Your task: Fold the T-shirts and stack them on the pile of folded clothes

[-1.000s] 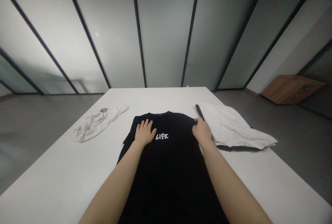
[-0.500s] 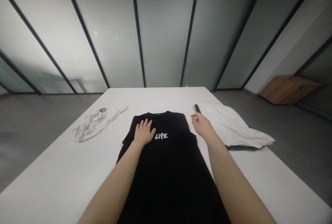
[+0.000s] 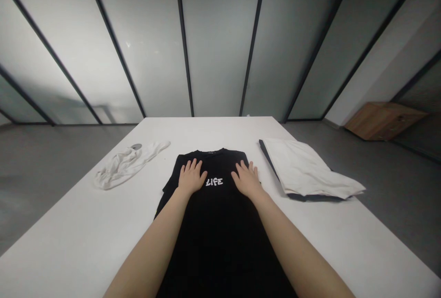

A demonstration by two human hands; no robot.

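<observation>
A black T-shirt (image 3: 213, 215) with white lettering on its chest lies flat in front of me, its collar at the far end. My left hand (image 3: 190, 177) rests flat on its left chest, fingers spread. On the right chest, near the sleeve, my right hand (image 3: 246, 178) lies with its fingers apart. The white lettering shows between the two hands. Both forearms cover parts of the shirt's sides, and its right sleeve is mostly hidden behind my right hand.
The white table (image 3: 79, 238) extends beneath everything. Crumpled white cloth (image 3: 124, 164) lies at the left, beside a small grey disc (image 3: 137, 146). At the right, folded white fabric (image 3: 306, 169) lies over dark fabric. A wooden cabinet (image 3: 379, 121) stands beyond, near frosted glass panels (image 3: 220, 40).
My right hand has moved left from beside the shirt's right sleeve onto its chest, and its fingers have spread. My left hand has stayed in place.
</observation>
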